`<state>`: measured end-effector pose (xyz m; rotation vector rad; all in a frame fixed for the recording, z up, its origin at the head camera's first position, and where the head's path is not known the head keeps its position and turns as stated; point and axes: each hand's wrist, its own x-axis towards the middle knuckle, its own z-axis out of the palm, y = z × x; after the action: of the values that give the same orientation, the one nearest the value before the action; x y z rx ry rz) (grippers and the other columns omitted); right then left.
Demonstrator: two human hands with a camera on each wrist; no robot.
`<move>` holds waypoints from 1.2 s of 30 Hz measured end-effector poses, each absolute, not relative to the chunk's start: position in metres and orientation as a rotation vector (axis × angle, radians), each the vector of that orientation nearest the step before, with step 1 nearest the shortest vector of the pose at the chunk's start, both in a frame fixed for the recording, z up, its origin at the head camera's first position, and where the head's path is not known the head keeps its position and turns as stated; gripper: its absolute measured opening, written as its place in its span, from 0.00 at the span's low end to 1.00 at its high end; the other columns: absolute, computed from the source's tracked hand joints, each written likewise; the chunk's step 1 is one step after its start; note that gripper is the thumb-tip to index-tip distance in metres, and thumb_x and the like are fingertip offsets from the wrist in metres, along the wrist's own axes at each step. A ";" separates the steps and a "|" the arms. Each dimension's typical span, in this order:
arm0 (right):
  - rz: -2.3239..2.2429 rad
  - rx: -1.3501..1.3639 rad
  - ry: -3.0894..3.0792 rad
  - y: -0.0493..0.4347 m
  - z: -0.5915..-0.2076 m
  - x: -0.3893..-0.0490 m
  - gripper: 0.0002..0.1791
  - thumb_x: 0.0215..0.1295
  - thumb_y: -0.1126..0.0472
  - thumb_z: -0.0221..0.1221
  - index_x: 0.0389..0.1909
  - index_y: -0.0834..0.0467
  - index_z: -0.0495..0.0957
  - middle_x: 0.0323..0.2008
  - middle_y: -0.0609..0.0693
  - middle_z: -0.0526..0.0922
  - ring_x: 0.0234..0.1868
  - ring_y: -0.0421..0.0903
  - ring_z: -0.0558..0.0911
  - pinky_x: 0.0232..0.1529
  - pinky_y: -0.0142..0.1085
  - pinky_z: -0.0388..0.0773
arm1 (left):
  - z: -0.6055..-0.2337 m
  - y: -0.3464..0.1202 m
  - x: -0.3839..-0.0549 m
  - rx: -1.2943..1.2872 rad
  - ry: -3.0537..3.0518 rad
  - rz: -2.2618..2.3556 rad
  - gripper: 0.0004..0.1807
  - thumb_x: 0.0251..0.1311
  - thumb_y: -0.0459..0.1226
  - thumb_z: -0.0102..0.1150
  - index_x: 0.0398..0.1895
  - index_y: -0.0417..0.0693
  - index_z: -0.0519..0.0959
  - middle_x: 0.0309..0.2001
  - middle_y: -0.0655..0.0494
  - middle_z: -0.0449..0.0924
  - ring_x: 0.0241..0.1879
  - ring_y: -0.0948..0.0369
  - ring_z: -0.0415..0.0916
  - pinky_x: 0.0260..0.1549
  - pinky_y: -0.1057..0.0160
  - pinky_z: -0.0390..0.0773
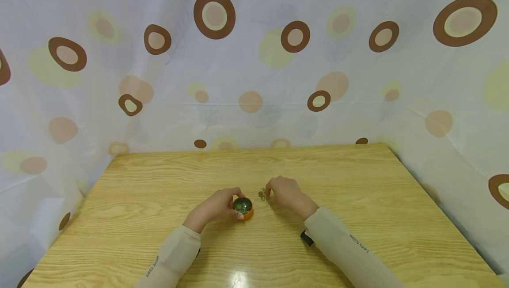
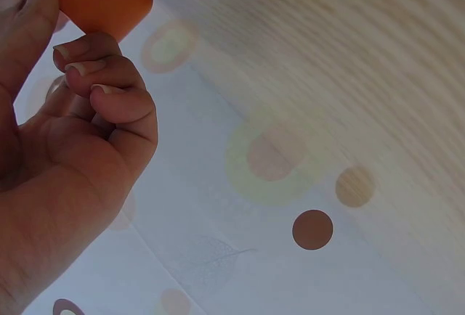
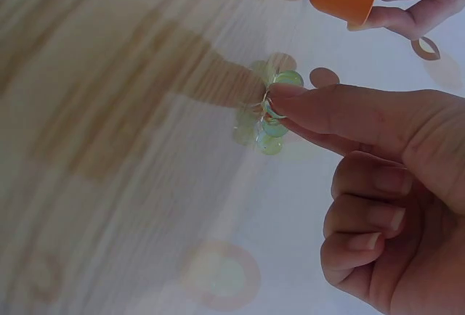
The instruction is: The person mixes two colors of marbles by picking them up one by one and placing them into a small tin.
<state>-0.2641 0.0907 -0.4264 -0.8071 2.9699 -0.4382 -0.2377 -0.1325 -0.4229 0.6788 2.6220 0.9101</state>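
Note:
An orange round bowl (image 1: 247,215) with a dark interior stands on the table; small shiny pieces show inside it. My left hand (image 1: 216,206) holds the bowl from its left side, thumb at the near rim and fingers at the far rim. In the left wrist view the other fingers curl below the orange wall. To the right of the bowl lies a small cluster of clear green marbles (image 1: 262,194). Thumb and forefinger of my right hand (image 1: 285,193) pinch at one of these marbles (image 3: 276,108), close to the table surface, while the remaining fingers curl into the palm.
The glossy wooden table (image 1: 159,182) reflects the marbles and the light. A white curtain (image 1: 254,58) with brown, yellow and pink spots hangs along its back and sides. A black strap (image 1: 307,238) shows under the right sleeve.

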 end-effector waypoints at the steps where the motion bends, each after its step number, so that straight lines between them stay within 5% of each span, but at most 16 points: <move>1: -0.437 -0.809 2.971 0.091 -0.427 -0.264 0.04 0.53 0.64 0.71 0.28 0.54 0.85 0.40 0.53 0.85 0.32 0.50 0.82 0.29 0.44 0.79 | -0.423 -0.132 -0.238 0.680 2.623 0.910 0.23 0.52 0.36 0.71 0.51 0.42 0.75 0.23 0.55 0.68 0.24 0.61 0.62 0.26 0.63 0.64; 16: -0.413 -0.782 2.980 0.092 -0.424 -0.265 0.04 0.53 0.63 0.71 0.30 0.54 0.86 0.41 0.53 0.85 0.37 0.52 0.82 0.32 0.46 0.79 | -0.425 -0.132 -0.240 0.677 2.636 0.882 0.22 0.53 0.36 0.71 0.50 0.43 0.75 0.23 0.54 0.68 0.23 0.61 0.62 0.25 0.63 0.64; 36: -0.463 -0.893 3.023 0.097 -0.415 -0.265 0.07 0.58 0.60 0.68 0.35 0.57 0.85 0.36 0.53 0.85 0.28 0.48 0.80 0.23 0.39 0.75 | -0.422 -0.131 -0.240 0.654 2.618 0.882 0.23 0.53 0.36 0.71 0.51 0.42 0.75 0.24 0.54 0.69 0.25 0.60 0.64 0.27 0.62 0.66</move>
<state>-0.2648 0.0970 -0.4153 -0.8925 3.0227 -0.4633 -0.2403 -0.1311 -0.4220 0.6540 2.6176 0.8820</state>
